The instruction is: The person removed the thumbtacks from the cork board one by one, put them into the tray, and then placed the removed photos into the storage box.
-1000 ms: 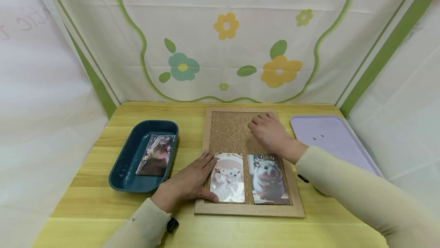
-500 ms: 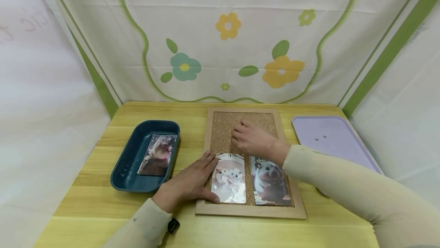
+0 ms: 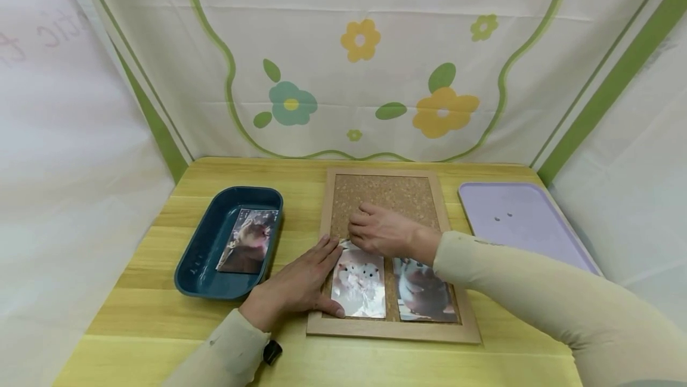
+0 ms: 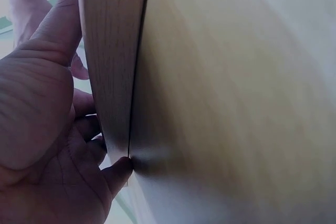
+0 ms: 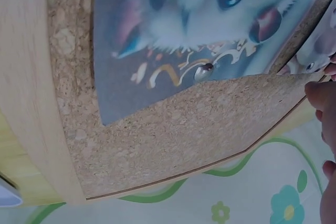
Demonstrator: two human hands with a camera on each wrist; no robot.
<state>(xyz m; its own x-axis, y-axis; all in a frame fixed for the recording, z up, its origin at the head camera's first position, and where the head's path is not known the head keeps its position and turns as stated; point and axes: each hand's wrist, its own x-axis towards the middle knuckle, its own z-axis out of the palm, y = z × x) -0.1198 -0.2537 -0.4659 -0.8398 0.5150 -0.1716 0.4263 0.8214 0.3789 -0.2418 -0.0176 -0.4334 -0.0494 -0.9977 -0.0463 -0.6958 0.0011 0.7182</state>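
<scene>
A wood-framed cork board (image 3: 397,190) lies on the table with two hamster photos along its near end. My left hand (image 3: 300,274) rests on the board's left frame, fingers extended, with fingertips and thumb at the edge of the left photo (image 3: 358,285). In the left wrist view the thumb lies along the frame (image 4: 113,51). My right hand (image 3: 383,231) has bent fingers at the left photo's top edge; I cannot tell what they hold. The right photo (image 5: 189,9), partly under the right forearm, has a silver thumbtack (image 5: 203,72) near its top edge.
Left of the board stands a dark teal tray (image 3: 195,256) with a hamster photo (image 3: 249,242) inside. A lilac tray (image 3: 526,202) with two small metallic pieces lies at the right. A flowered curtain (image 3: 322,47) hangs behind the table.
My right hand has moved left and nearer over the cork to the left photo's top, and now covers the thumbtack seen there before. The left hand has stayed put.
</scene>
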